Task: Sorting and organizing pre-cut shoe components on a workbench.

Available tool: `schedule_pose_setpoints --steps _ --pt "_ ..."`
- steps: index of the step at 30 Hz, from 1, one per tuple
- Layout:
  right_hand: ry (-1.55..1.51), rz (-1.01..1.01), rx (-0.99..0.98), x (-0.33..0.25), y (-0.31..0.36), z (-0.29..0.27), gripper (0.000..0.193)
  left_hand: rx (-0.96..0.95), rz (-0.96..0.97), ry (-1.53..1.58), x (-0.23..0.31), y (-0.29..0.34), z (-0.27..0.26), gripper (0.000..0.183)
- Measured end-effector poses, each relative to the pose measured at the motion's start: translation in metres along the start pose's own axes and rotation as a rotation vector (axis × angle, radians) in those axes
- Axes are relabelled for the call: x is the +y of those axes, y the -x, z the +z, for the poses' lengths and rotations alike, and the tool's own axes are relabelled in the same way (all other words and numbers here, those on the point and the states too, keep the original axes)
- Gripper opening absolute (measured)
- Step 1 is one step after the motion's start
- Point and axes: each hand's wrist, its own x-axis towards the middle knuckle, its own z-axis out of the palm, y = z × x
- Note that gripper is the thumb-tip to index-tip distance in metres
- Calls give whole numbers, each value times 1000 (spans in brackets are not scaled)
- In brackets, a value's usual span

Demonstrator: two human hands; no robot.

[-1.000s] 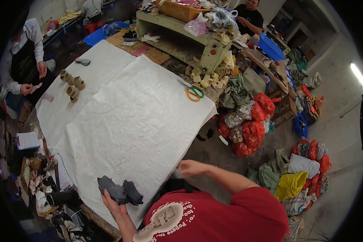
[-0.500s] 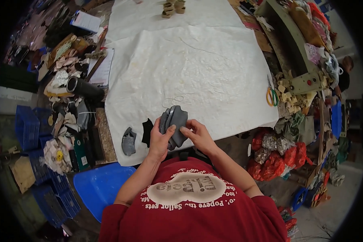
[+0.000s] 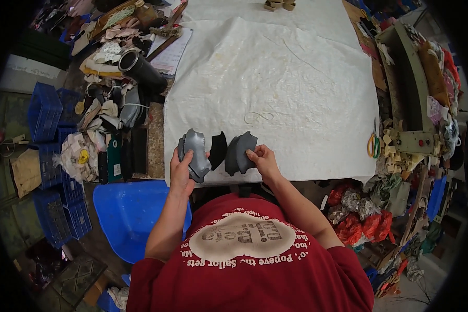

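My left hand (image 3: pixel 180 167) is closed on several grey cut-out pieces (image 3: pixel 195 151) with wavy edges, held upright just above the table's near edge. The front piece looks shiny. My right hand (image 3: pixel 264 160) pinches the right edge of another few dark grey cut-out pieces (image 3: pixel 241 152), thumb on top. Between the two bundles a black cut-out piece (image 3: pixel 219 150) lies on the white sheet (image 3: pixel 296 104). Whether the left bundle touches the sheet, I cannot tell.
A thin loop of cord (image 3: pixel 258 117) lies on the sheet, and scissors (image 3: pixel 373 144) sit at its right edge. Left stand a black tube (image 3: pixel 140 70), heaped scraps and blue crates (image 3: pixel 46 112). A blue plastic chair (image 3: pixel 135 223) is at lower left, red bags (image 3: pixel 366 229) at lower right.
My hands have moved apart. The single stack both held is now split, with pieces in each hand. The separate grey piece at left no longer shows on its own. The view has shifted.
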Motion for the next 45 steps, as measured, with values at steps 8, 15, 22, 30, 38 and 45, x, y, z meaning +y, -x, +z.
schedule_pose_setpoints --steps 8,15,22,30,38,45 --pt "565 -139 237 52 -13 1 24 -35 -84 -56 -26 11 2 38" --pt "459 -327 -21 -14 28 18 18 -120 -6 -319 -29 10 10 40" --pt "430 -301 -146 -51 51 45 22 -126 567 -1084 -38 15 32 42" --pt "337 -178 -227 -50 42 27 15 -223 776 -1363 -38 22 43 51" --pt "-73 176 -428 -55 38 6 8 -276 647 -1193 -38 26 49 48" --pt "-134 187 -458 -59 42 -8 7 -294 627 -1163 -40 29 58 48"
